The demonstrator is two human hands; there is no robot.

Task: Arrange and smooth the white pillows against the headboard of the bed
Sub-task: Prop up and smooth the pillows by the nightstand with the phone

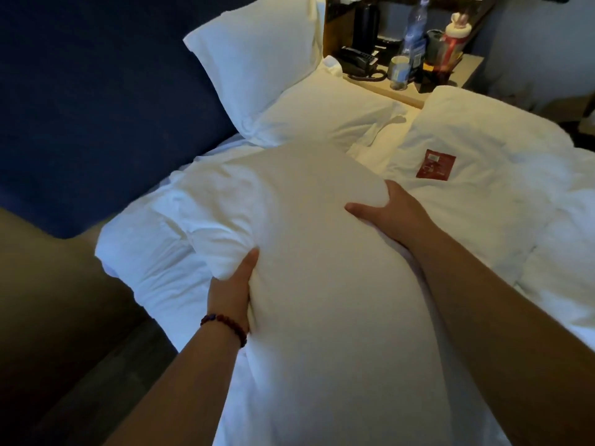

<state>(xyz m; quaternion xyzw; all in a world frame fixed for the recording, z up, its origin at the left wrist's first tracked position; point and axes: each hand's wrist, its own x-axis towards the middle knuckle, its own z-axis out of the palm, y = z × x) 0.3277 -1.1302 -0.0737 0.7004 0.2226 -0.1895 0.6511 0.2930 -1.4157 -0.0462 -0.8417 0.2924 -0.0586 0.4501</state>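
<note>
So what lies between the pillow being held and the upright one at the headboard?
A flat white pillow lies between them, seen in the head view.

bed (383, 136) | duvet (483, 204) | red packet (436, 165) on duvet | 2 pillows (257, 59) by headboard (96, 91)

Hotel bedroom: white bed (483, 204), blue headboard (96, 107), nightstand (470, 68) with phone (357, 61), kettle (365, 24).

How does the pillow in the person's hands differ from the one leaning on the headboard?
The held pillow is gripped by the left hand and right hand; the leaning pillow is untouched. The held pillow lies low over the bed; the leaning pillow stands against the headboard. Both are white.
</note>
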